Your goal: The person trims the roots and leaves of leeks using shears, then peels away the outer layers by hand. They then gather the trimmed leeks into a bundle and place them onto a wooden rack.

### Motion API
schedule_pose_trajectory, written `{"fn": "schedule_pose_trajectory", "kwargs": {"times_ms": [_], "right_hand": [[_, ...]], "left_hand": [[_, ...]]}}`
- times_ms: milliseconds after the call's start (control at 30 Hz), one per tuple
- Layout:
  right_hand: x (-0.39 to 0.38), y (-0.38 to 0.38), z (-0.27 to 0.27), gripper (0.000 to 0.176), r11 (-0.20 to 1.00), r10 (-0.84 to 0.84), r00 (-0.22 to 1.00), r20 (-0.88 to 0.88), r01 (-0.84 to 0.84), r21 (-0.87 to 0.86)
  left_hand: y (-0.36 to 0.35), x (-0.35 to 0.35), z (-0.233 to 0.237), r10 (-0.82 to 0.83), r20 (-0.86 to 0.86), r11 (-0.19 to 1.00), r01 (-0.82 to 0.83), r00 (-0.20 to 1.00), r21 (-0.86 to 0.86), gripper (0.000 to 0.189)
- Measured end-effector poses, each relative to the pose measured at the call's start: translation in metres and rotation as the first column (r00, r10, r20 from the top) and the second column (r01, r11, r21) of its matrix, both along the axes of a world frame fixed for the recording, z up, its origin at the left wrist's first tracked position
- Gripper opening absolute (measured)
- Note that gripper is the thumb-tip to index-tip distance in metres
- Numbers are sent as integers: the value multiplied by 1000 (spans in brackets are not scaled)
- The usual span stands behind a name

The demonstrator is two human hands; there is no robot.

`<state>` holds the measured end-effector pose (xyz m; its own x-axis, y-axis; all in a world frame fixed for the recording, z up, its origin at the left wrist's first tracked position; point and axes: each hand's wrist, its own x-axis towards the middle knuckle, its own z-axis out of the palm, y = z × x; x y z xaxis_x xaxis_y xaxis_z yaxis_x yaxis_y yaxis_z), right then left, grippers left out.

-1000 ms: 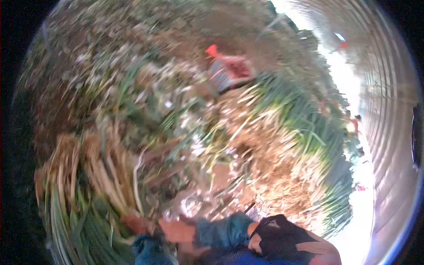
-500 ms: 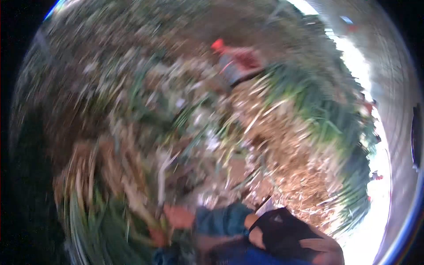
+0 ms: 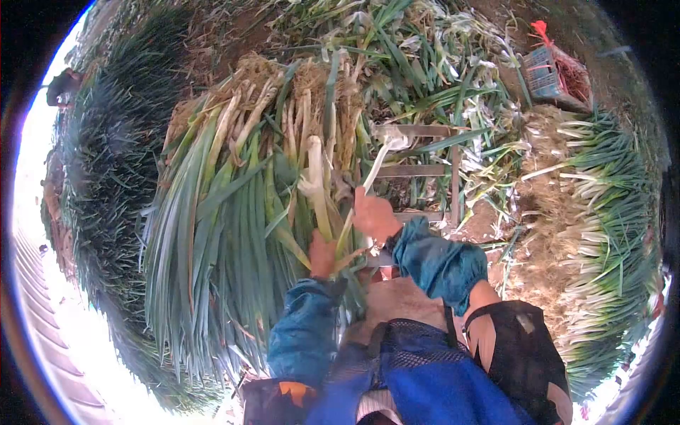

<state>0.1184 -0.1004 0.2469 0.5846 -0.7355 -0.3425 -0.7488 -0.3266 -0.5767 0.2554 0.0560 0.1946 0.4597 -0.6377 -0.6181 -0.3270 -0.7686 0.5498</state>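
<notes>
Before me lies a large pile of untrimmed leeks (image 3: 234, 191), brown roots away from me and long green leaves toward me. My left hand (image 3: 322, 256) is closed around a leek (image 3: 317, 188) at the pile's right side; its pale stem points away from me. Just right of it, my right hand (image 3: 375, 216) is closed on a pale leaf strip (image 3: 379, 161), which stretches up toward a whitish, frayed end. The strip's lower part runs down between my hands beside the leek. My fingertips are partly hidden.
A metal rack (image 3: 414, 171) lies right of my hands among stripped leaf scraps (image 3: 432, 64). Cleaned leeks (image 3: 602, 191) form a long row at right, near a crate (image 3: 545, 74) with red material. More leeks (image 3: 120, 142) stand densely at left. A dark figure (image 3: 64, 86) is at far left.
The view has swung from the right onto the leek pile and is sharper. Both my hands now show clearly, one on a leek and the other on a leaf strip.
</notes>
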Motion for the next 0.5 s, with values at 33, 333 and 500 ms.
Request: {"fn": "schedule_pose_trajectory", "kwargs": {"times_ms": [33, 333, 500], "right_hand": [[4, -4, -2, 22, 1000, -22, 1000, -8, 22, -6], [2, -4, 14, 41, 995, 24, 994, -105, -14, 98], [3, -7, 40, 45, 996, 46, 998, 51, -50, 77]], "left_hand": [[-2, 0, 4, 3, 8, 1000, -3, 1000, 29, 44], [-9, -2, 0, 65, -32, 998, -66, 997, -16, 43], [-31, -23, -20, -42, 24, 979, 46, 999, -201, 42]]}}
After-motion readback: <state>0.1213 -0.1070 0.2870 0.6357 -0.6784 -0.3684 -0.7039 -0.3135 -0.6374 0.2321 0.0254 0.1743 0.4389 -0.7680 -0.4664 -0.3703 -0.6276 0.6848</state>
